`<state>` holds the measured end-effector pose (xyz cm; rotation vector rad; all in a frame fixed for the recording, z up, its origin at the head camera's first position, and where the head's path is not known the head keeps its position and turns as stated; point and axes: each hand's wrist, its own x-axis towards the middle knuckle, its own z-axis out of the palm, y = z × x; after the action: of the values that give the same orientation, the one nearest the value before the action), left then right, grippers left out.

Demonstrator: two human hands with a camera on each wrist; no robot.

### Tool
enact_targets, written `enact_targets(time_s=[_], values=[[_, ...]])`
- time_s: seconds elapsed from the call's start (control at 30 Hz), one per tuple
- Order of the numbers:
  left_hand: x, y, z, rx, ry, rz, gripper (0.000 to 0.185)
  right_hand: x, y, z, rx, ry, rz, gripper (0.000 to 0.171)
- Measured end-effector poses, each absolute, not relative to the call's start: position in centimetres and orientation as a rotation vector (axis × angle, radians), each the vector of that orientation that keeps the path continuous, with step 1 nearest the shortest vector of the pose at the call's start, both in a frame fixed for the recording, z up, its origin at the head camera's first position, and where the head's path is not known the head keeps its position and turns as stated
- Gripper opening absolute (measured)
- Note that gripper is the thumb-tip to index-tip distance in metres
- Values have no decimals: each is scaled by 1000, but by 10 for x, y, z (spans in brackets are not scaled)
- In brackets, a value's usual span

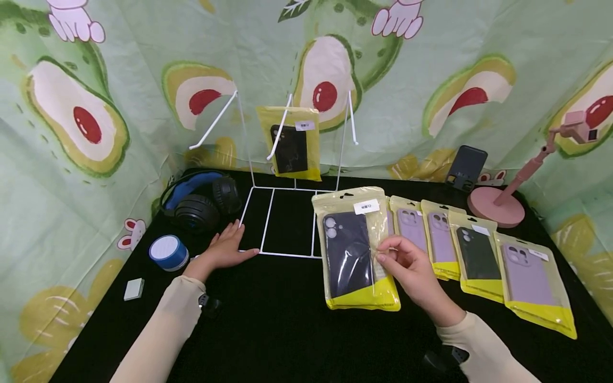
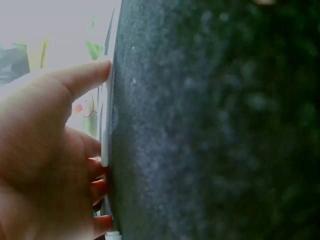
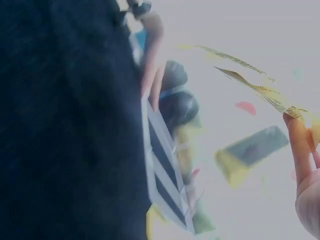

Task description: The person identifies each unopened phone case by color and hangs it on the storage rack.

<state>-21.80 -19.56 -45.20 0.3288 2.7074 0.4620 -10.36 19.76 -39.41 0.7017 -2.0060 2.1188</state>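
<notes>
Black felt-covered table [image 1: 287, 330], walled on three sides by a pale green cloth backdrop [image 1: 119, 64] printed with halved avocados and white paws.

Near the middle, lifted off the cloth and tilted up: a dark phone case in a clear and yellow plastic sleeve [image 1: 351, 250], pinched along its right edge between thumb and curled fingers of the right hand [image 1: 414, 274]. Just beyond it, toward the right edge, a fanned, overlapping row of four more sleeved cases [image 1: 479, 252], lilac and dark green, lying flat.

Left hand [image 1: 225, 250] flat on the cloth, fingers straight and together, fingertips touching the front bar of a white wire display rack [image 1: 282, 213] standing toward the back edge. Hung on the rack's middle hook: another black case in a yellow sleeve [image 1: 289, 143].

Back left corner: black and blue over-ear headphones [image 1: 198, 199]. Along the left edge: a small round blue and white speaker [image 1: 167, 252] and a small pale square block [image 1: 133, 289].

Back right corner: a pink round-based phone stand [image 1: 507, 199], with a dark phone on a small holder [image 1: 466, 167] just beside it.
</notes>
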Motion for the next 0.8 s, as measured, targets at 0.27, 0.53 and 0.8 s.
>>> enact_targets(time_s=[0.27, 0.53, 0.8], values=[[-220, -196, -453, 364, 2705, 472, 91, -112, 143, -362, 978, -1834, 2081, 21], [-218, -198, -454, 404, 2712, 508, 90, -120, 103, -341, 1030, -1768, 2065, 15], [-220, -200, -457, 381, 2691, 502, 92, -141, 89, -337, 900, -1843, 2105, 10]])
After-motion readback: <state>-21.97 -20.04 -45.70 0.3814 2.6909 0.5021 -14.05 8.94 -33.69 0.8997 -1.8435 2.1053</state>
